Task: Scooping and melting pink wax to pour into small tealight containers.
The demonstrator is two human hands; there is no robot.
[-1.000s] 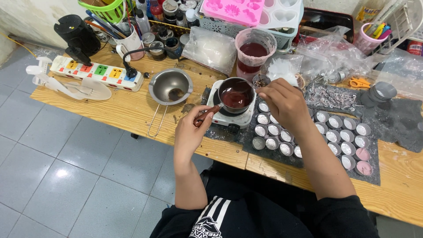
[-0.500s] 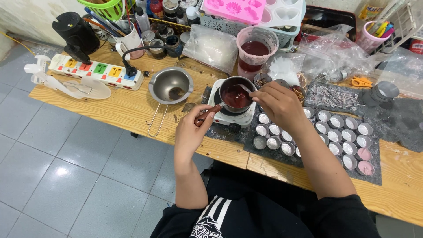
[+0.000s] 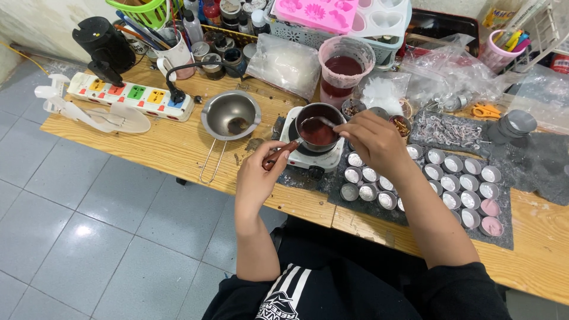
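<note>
A small dark pot [image 3: 320, 127] of dark red liquid sits on a white electric hotplate [image 3: 311, 154]. My left hand [image 3: 261, 175] grips the pot's brown wooden handle [image 3: 283, 153]. My right hand [image 3: 373, 139] holds a metal spoon [image 3: 317, 122] whose bowl dips into the red liquid. Rows of small round metal cups [image 3: 450, 178] stand on a grey mat [image 3: 533, 160] to the right of the hotplate; two at the far right hold pink filling.
An empty steel saucepan [image 3: 230, 115] stands left of the hotplate. A white power strip [image 3: 130, 98] lies at the left. Behind are a plastic jug [image 3: 344, 65] of red liquid, clear bags [image 3: 284, 62], pink moulds [image 3: 323, 12], bottles and orange scissors [image 3: 483, 111]. The wooden table's edge [image 3: 195, 178] meets tiled floor.
My right hand has moved left over the pot, and the spoon now dips into the red liquid. My left hand stays on the pot handle.
</note>
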